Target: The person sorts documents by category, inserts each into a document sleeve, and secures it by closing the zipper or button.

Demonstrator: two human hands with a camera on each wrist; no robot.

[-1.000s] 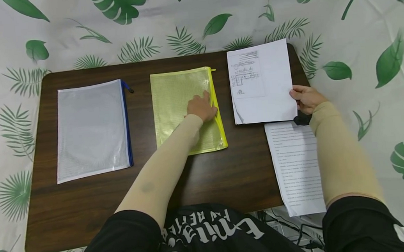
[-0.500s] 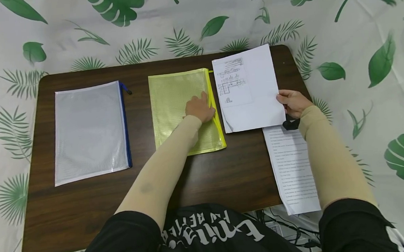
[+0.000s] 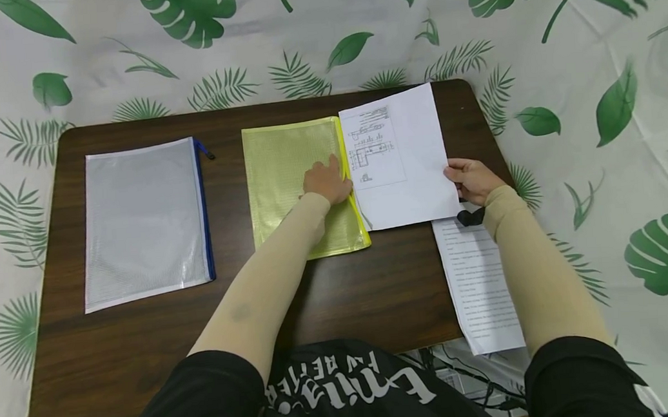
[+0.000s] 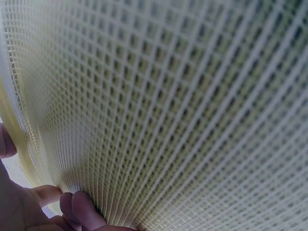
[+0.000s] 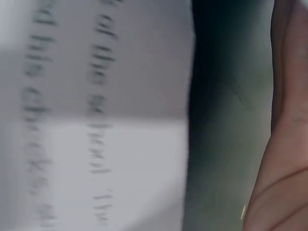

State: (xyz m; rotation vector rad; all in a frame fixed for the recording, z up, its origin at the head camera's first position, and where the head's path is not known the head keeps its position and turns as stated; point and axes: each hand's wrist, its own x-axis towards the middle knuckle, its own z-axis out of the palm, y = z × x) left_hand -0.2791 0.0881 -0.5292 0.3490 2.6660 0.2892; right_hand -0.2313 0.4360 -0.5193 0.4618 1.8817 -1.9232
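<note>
A yellow mesh zipper pouch [image 3: 285, 173] lies on the table, its zipper edge to the right. My left hand [image 3: 326, 182] is on its right part, gripping near the zipper edge; in the left wrist view, curled fingers [image 4: 86, 211] press into the mesh [image 4: 144, 106]. My right hand [image 3: 473, 179] pinches the right edge of some white paper sheets [image 3: 418, 157] with a printed technical drawing. Their left edge meets the pouch's zipper edge; whether it is inside cannot be told. In the right wrist view, part of the right hand [image 5: 288, 159] shows beside a text sheet [image 5: 144, 168].
A clear mesh pouch with blue zipper [image 3: 143, 222] lies on the left of the brown table [image 3: 376, 309]. Printed text sheets [image 3: 479, 282] stick out over the front right edge, partly under the drawing sheets. Cables [image 3: 485, 379] hang below that edge.
My right hand has carried the drawing sheets leftward and slightly toward me, up to the yellow pouch's zipper edge. My left hand has stayed at the same place on the pouch.
</note>
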